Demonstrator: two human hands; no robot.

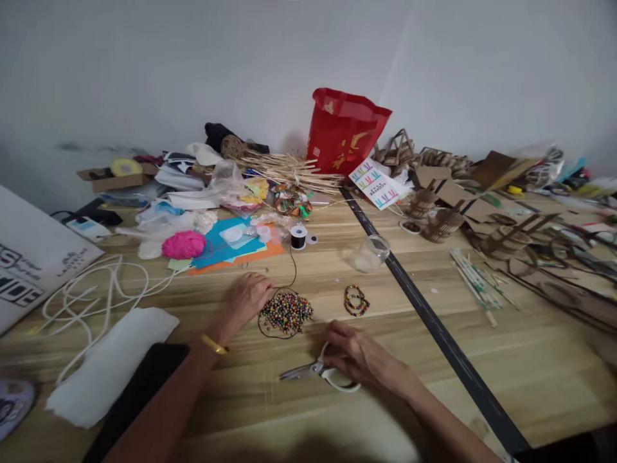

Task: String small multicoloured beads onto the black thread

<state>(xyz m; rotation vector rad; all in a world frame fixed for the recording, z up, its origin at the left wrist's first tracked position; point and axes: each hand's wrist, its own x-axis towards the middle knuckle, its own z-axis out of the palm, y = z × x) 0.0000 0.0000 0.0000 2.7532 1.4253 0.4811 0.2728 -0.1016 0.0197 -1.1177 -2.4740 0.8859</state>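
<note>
While right fingers [343,350] grip scissors [318,371], left fingers [258,289] (curled) pinch cord [292,267].

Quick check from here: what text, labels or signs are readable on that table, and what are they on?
"IDE": the end of large cut-off black letters on the white board at the left edge.
White card with coloured marks: print too small.
Red bag: gold markings, unreadable.
</note>
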